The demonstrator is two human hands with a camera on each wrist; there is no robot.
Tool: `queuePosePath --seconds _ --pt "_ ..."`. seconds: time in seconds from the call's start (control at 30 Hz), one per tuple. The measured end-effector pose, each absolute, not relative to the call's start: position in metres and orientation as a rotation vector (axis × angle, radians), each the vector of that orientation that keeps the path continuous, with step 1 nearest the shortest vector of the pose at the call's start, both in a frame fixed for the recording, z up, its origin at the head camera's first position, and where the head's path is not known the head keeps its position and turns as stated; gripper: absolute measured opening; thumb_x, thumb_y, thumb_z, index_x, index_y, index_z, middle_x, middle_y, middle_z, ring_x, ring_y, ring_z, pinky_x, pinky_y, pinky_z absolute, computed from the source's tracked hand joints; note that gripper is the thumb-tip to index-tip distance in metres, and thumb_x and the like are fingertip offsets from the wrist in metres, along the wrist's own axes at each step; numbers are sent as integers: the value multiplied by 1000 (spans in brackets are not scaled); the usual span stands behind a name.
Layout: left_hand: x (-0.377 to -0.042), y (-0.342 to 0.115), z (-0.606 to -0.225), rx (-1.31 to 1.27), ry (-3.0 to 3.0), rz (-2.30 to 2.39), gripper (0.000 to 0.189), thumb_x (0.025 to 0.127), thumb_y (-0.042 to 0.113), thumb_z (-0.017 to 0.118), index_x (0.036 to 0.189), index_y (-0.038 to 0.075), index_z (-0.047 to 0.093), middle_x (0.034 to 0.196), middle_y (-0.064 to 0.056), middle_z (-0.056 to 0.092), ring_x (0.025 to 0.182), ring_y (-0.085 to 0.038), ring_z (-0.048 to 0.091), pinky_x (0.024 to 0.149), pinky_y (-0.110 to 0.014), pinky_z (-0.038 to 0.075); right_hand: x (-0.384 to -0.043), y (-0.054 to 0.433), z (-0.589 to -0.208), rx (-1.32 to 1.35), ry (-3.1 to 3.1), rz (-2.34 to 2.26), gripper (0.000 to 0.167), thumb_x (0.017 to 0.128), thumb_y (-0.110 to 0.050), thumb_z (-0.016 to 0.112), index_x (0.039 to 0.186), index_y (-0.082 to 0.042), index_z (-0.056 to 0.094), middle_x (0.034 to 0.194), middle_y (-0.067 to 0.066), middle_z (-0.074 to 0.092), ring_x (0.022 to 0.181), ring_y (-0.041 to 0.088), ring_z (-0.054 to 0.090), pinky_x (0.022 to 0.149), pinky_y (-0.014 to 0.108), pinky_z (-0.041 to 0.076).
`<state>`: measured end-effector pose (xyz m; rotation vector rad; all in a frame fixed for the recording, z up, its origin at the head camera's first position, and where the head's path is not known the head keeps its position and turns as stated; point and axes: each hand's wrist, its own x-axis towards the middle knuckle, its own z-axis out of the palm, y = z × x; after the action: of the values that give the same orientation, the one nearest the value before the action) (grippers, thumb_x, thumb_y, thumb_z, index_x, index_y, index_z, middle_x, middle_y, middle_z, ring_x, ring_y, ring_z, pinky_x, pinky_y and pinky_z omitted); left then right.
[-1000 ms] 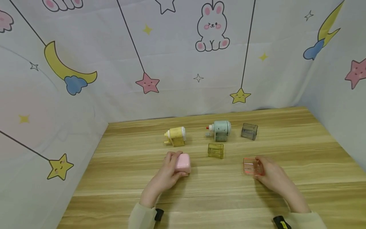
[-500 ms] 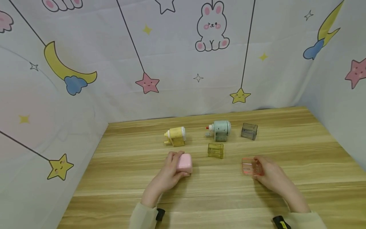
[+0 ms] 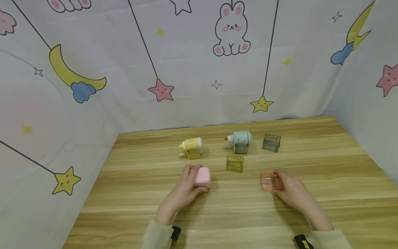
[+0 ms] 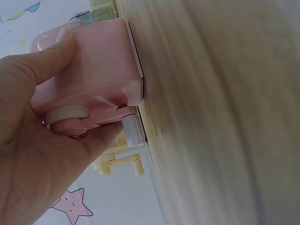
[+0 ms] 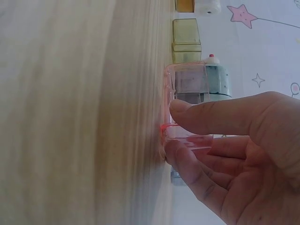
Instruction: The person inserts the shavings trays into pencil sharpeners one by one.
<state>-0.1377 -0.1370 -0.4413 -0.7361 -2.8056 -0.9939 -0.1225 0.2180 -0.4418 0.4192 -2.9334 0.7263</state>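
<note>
My left hand (image 3: 182, 189) grips a pink crank pencil sharpener (image 3: 203, 177) on the table, left of centre. In the left wrist view its thumb presses one side of the pink body (image 4: 101, 58), and the crank's pale knob (image 4: 134, 131) shows by the fingers. Right of centre, my right hand (image 3: 291, 189) pinches a clear pink shavings box (image 3: 266, 182). Thumb and fingers close on that box's near end in the right wrist view, its far end pointing away from the palm. A stretch of table separates sharpener and box.
Behind them stand a yellow crank sharpener (image 3: 191, 148) and a light-blue one (image 3: 241, 142). A clear olive-yellow box (image 3: 234, 164) lies between the hands, farther back. A clear grey box (image 3: 271, 143) sits at the back right. A patterned white cloth (image 3: 192, 114) rises behind the table.
The pink sharpener has slid slightly right with my left hand. My right hand has brought the clear pink box a little left, narrowing the gap. The other things stay put.
</note>
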Motion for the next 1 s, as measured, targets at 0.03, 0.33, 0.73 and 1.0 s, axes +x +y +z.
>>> queuePosePath --seconds 0.03,0.33,0.73,1.0 --pt "-138 -137 -441 -734 -2809 -995 71 81 19 75 139 3 38 120 -15 44 105 -27 49 90 -44 49 -122 218 -442 421 -2935 729 60 70 -5 82 120 12 54 110 28 63 93 41 64 77 51 53" --pt "-138 -134 -441 -751 -2801 -974 71 81 21 75 139 2 38 119 -15 45 103 -26 49 88 -44 49 -124 215 -442 463 -2935 732 59 70 -6 83 120 11 55 113 27 63 93 39 64 74 47 54" --pt "-138 -130 -440 -770 -2812 -983 71 82 23 75 140 2 38 119 -16 45 103 -26 50 88 -43 49 -125 211 -442 451 -2955 723 60 70 -6 82 121 12 54 114 29 61 94 42 64 77 50 54" --pt "-138 -126 -439 -765 -2833 -996 72 83 23 74 142 5 37 122 -16 44 104 -26 50 88 -43 49 -125 212 -441 446 -2961 727 60 71 -6 82 121 11 54 115 29 61 95 42 64 77 50 54"
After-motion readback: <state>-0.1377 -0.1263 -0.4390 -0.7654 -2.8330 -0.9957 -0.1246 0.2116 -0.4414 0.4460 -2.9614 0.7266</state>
